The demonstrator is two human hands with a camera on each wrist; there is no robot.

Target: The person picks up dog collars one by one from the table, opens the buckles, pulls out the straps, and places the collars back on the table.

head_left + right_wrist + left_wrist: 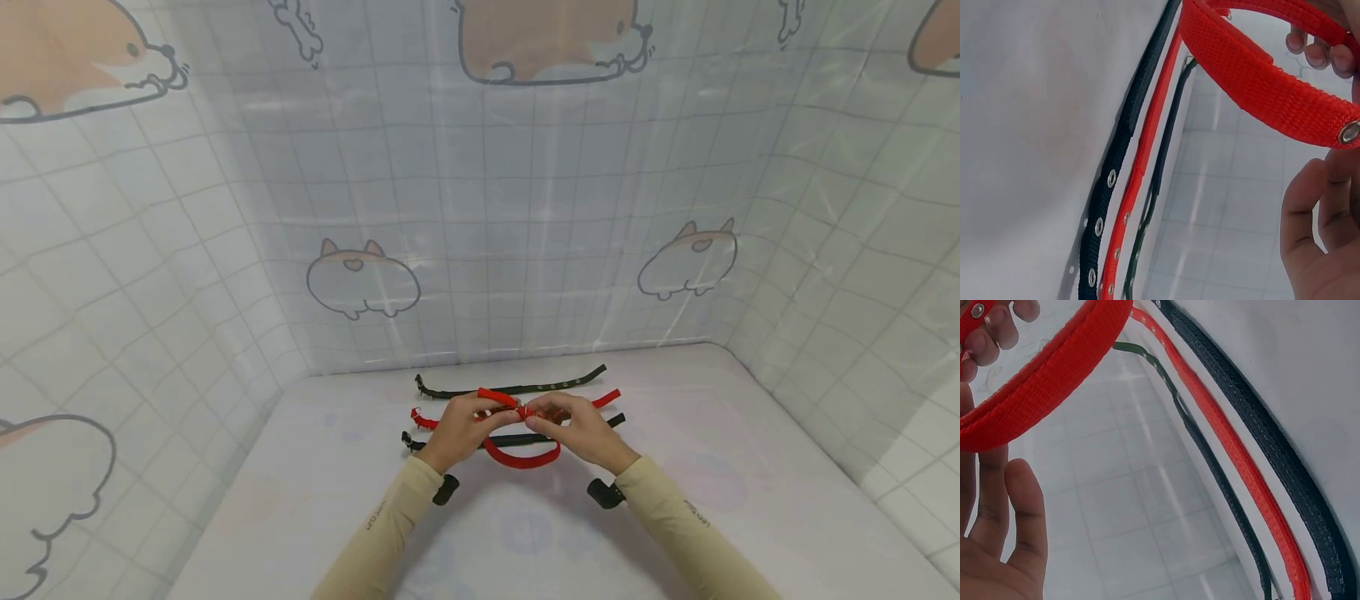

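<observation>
Both hands hold one red collar [522, 461] in front of the body, bent into a loop that hangs below the fingers. My left hand [459, 429] pinches it near the metal buckle, and my right hand [587, 427] grips the eyelet end close beside it. The fingertips nearly meet there and partly hide the buckle. In the left wrist view the woven red band [1054, 387] crosses above the fingers. A metal eyelet [1350, 132] shows on the band by the right hand in the right wrist view.
Beyond and below the hands, three collars lie roughly parallel on the white table [300, 517]: a dark green one [517, 389] at the back, a red one [609, 398] between, and a black one [513, 441] nearest. A tiled-print sheet [525, 208] rises behind and at both sides.
</observation>
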